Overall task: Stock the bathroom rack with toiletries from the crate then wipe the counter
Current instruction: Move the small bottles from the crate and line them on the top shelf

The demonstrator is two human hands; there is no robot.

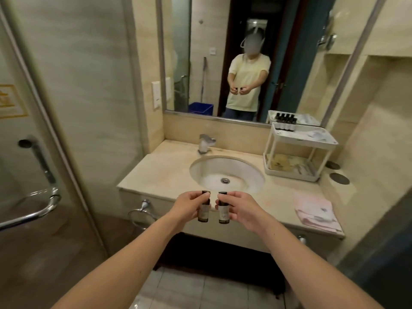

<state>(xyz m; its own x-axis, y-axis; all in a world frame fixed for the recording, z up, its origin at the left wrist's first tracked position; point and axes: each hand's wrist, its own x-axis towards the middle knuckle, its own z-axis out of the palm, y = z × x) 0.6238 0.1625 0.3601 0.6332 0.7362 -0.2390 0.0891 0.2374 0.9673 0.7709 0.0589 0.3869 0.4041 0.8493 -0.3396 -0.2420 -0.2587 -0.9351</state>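
Observation:
My left hand (187, 206) grips a small dark toiletry bottle (203, 211) with a pale label, held upright. My right hand (242, 210) grips a second matching bottle (223, 214) right beside it. Both hover over the counter's (160, 172) front edge, in front of the sink (227, 175). The white two-tier rack (298, 141) stands at the counter's back right. Several dark bottles (285, 124) line the back left of its top tier, with clear packets beside them. Its lower tier holds flat packets. A folded pink cloth (316, 210) lies on the counter's right front.
A chrome faucet (206, 142) sits behind the sink. The mirror (245, 59) shows a person and a blue crate (200, 108) on the floor behind. A glass shower door (44, 152) with a chrome handle stands at left. A towel ring (142, 211) hangs below the counter.

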